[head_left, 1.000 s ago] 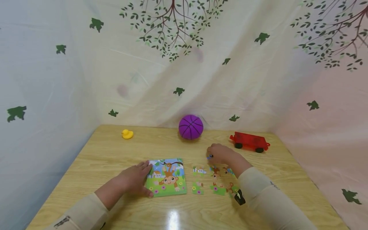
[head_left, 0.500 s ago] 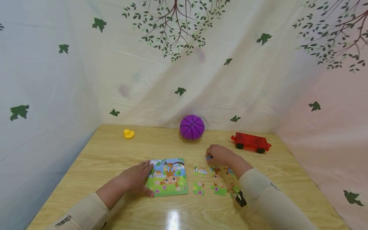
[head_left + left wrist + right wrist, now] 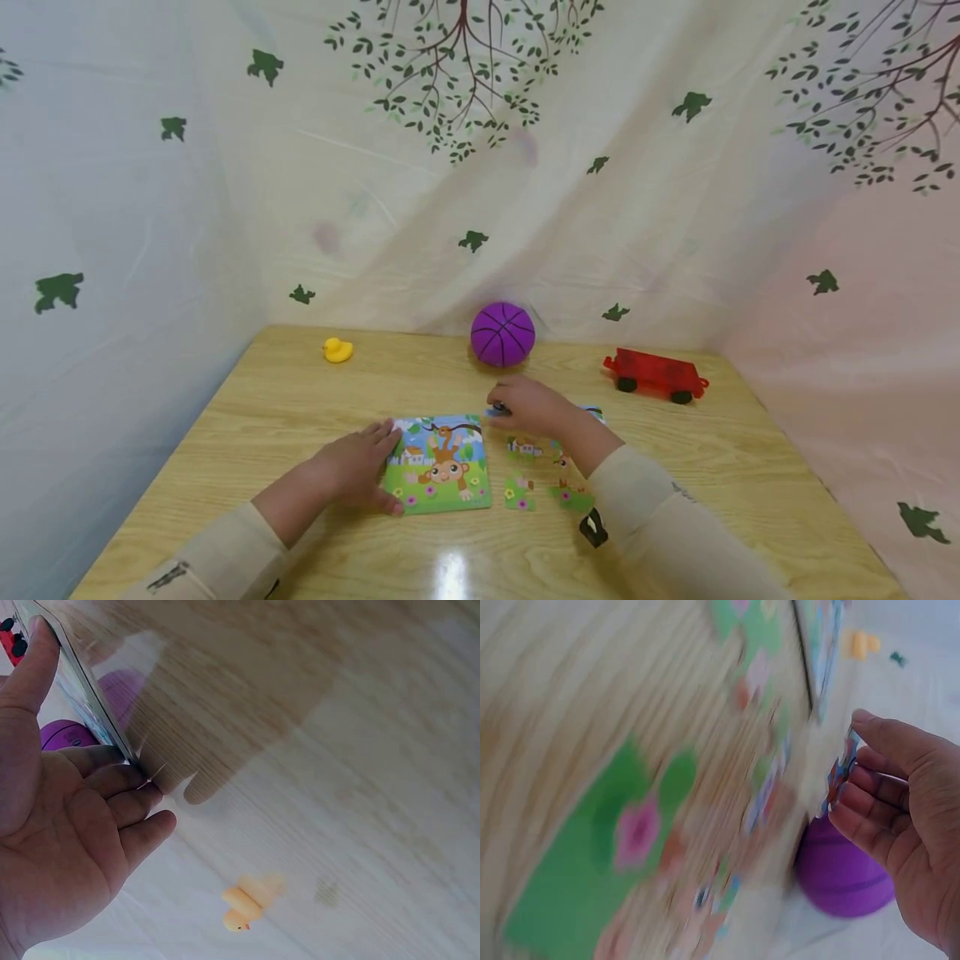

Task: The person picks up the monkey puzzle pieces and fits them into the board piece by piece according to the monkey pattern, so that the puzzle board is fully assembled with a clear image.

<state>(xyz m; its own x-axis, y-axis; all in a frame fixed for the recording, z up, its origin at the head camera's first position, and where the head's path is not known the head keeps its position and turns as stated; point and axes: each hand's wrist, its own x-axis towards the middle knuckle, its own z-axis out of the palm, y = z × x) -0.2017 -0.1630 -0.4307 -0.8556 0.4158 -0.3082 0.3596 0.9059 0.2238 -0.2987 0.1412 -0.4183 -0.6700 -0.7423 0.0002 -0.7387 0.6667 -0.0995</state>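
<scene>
On the table lies a square picture board (image 3: 442, 458) with a monkey hanging from a branch over a green field with flowers. My left hand (image 3: 352, 467) rests along its left side, fingertips and thumb at the edge. Beyond the board's upper right corner, my right hand (image 3: 534, 408) pinches a small puzzle piece (image 3: 838, 774) between thumb and fingers, raised off the table in the right wrist view. To the right of the board lie a house puzzle piece (image 3: 525, 448), a flower puzzle piece (image 3: 519, 493) and several others, partly hidden under the right forearm.
A purple ball (image 3: 502, 335) stands at the back middle of the wooden table (image 3: 390, 375). The yellow toy duck (image 3: 338, 350) sits at the back left, and a red toy wagon (image 3: 655, 375) at the back right. Behind hangs a leaf-patterned cloth (image 3: 360, 167).
My right hand has moved left with the puzzle piece, toward the board's upper right corner, uncovering a blue piece behind the wrist. The left hand has stayed on the board's side.
</scene>
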